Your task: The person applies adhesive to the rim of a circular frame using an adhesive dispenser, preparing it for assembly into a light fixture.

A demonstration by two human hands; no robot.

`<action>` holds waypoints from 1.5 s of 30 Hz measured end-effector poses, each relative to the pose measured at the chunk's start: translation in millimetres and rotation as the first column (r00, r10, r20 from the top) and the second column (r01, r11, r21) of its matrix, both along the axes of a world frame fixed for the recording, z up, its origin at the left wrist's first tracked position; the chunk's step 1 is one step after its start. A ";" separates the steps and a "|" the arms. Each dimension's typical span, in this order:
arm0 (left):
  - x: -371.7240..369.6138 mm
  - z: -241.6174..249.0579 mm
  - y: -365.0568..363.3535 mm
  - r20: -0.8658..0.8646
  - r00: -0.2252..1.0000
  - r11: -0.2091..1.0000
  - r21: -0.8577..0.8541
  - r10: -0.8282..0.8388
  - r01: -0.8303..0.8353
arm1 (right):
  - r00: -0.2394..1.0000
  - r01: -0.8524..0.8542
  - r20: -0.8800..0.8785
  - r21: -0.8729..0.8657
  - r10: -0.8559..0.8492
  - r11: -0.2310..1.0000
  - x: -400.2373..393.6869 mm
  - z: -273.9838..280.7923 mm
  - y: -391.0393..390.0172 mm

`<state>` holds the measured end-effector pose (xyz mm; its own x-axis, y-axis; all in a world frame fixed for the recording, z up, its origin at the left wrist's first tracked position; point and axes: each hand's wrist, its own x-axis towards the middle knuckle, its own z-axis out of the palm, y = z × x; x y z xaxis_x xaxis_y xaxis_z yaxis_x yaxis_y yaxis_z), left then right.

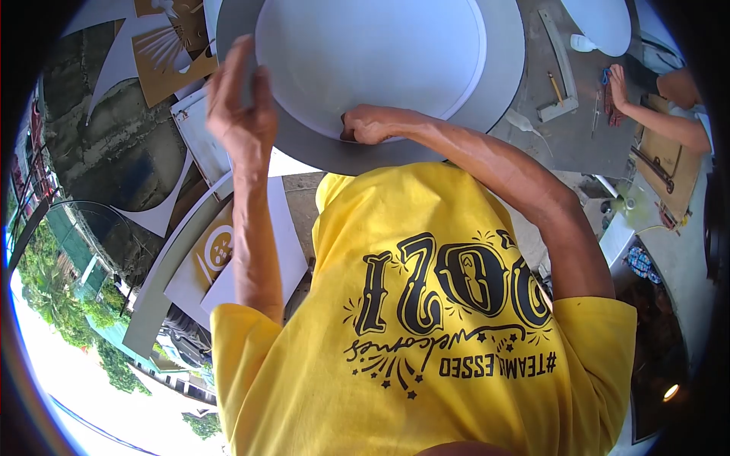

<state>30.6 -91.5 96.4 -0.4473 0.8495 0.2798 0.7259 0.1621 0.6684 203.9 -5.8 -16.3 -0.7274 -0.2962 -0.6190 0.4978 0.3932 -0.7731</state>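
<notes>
A large round white panel [372, 61] with a wide grey outer ring [503, 68] lies in front of me. My right hand [370, 125] is closed, pressed down at the near inner edge of the ring. From its fingers shows a small dark brown piece [347, 128], which looks like sandpaper. My left hand [242, 106] is raised at the ring's left edge, its fingers apart and slightly blurred, with nothing in it.
At the right, another person's hand [617, 85] rests on the grey table [555, 140]. A pale angled strip [559, 61], a pencil [556, 87] and a white bottle-like thing [522, 120] lie there. Cut boards [169, 57] and white curved offcuts [171, 201] sit at the left.
</notes>
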 end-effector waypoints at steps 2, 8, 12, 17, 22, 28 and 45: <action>5.6 11.1 -14.3 0.007 0.916 0.915 0.029 0.402 -0.402 | 1.000 -0.014 0.024 0.006 0.014 1.000 -5.9 0.5 -3.2; 13.5 -44.1 -56.7 0.647 0.559 0.843 -0.281 0.519 -0.458 | 0.999 0.029 -0.040 0.051 -0.027 0.998 -25.0 14.9 -6.1; 28.9 -27.6 -55.5 0.567 0.661 0.871 -0.318 0.492 -0.376 | 0.989 0.042 -0.147 0.134 -0.022 0.990 -32.0 34.9 0.2; 40.0 -27.7 -63.5 0.613 0.623 0.873 -0.370 0.487 -0.319 | 0.697 0.582 -0.673 0.331 -0.247 0.743 17.3 75.6 61.3; 37.2 -37.3 -69.3 0.609 0.608 0.856 -0.432 0.509 -0.284 | 0.649 0.759 -0.758 0.651 -0.061 -0.009 84.1 139.5 166.6; 23.0 -31.0 -63.1 0.620 0.632 0.882 -0.383 0.465 -0.275 | 0.669 0.698 -0.559 0.700 -0.490 0.153 138.0 62.4 213.7; -128.3 -50.7 10.0 0.543 0.832 0.940 -0.331 0.118 0.083 | 0.440 0.803 -0.499 0.591 -0.747 0.078 151.9 105.8 64.4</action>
